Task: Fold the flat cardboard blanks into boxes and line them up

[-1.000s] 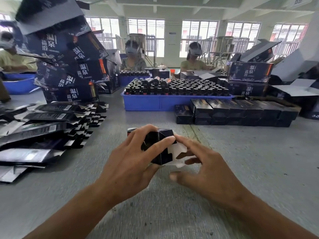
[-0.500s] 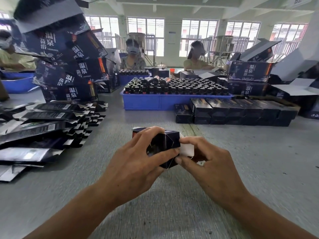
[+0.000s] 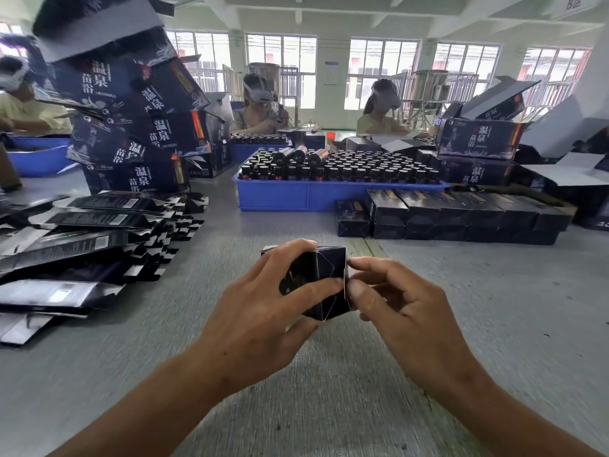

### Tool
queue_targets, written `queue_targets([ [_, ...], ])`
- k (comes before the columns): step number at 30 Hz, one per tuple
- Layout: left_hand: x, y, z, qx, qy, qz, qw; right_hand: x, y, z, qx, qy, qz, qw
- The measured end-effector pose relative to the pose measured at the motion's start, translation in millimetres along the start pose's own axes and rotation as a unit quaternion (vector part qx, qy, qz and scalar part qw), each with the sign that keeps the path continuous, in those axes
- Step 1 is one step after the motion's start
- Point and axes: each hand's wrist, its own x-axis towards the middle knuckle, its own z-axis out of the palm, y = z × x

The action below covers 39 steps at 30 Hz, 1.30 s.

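Observation:
A small dark cardboard box point(image 3: 324, 278) is held above the grey table point(image 3: 329, 374), its closed end facing me. My left hand point(image 3: 260, 311) grips it from the left, fingers over the top and thumb on the end face. My right hand point(image 3: 398, 301) pinches its right edge with curled fingers. A pile of flat dark blanks point(image 3: 82, 245) lies fanned out at the left. A row of folded boxes point(image 3: 451, 216) stands lined up at the back right.
A blue tray point(image 3: 303, 196) full of dark bottles sits behind the box. Large dark printed cartons point(image 3: 131, 127) are stacked at the back left, more cartons point(image 3: 478, 143) at the back right. Two people sit across the table, another at the far left.
The white flaps that stuck out at the box's right end have been folded in; the end now shows closed and dark. Both hands stayed close around the box.

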Motion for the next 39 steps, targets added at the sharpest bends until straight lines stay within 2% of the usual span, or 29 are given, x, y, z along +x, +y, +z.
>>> queue_targets([
  [10,2,13,5,-0.037,0.012,-0.074,0.997,2,2,0,0.026,0.003,0.049,0.998],
  [20,3,17,6,-0.059,-0.011,-0.068,0.996,0,1,3,0.013,0.034,0.063,0.997],
  [31,4,19,5,-0.070,0.005,-0.060,0.996,-2,-4,4,-0.063,0.064,0.020,0.996],
  [35,3,18,5,-0.061,0.012,-0.061,0.996,0,-6,2,-0.067,0.044,0.009,0.997],
  [39,2,15,6,-0.058,0.012,-0.061,0.996,1,-4,-2,-0.023,0.009,0.020,0.999],
])
